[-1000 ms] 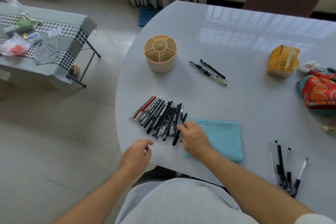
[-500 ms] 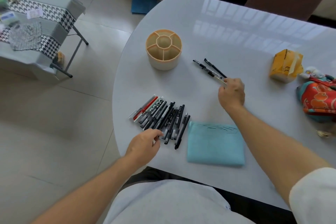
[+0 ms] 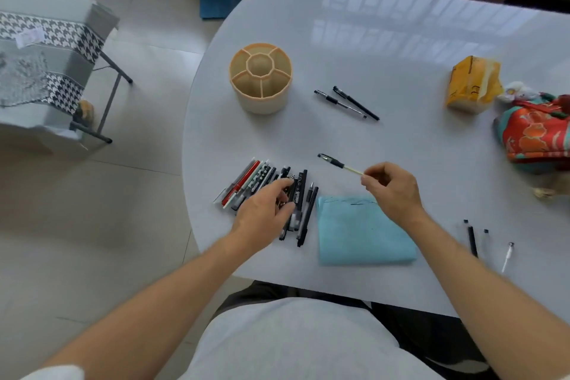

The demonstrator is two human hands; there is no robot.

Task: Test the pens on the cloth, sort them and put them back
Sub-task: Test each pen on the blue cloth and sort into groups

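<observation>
Head view: right hand [image 3: 391, 191] pinches a pen [image 3: 339, 164], cap pointing up-left; left hand [image 3: 265, 213] rests relaxed on the pen row [image 3: 265, 191].

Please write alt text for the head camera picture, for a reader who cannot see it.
Over a white round table, a person's right hand pinches the end of a black-capped pen above a blue cloth. The left hand rests on a row of pens. Behind stand an empty beige pen holder and two more pens.
</observation>
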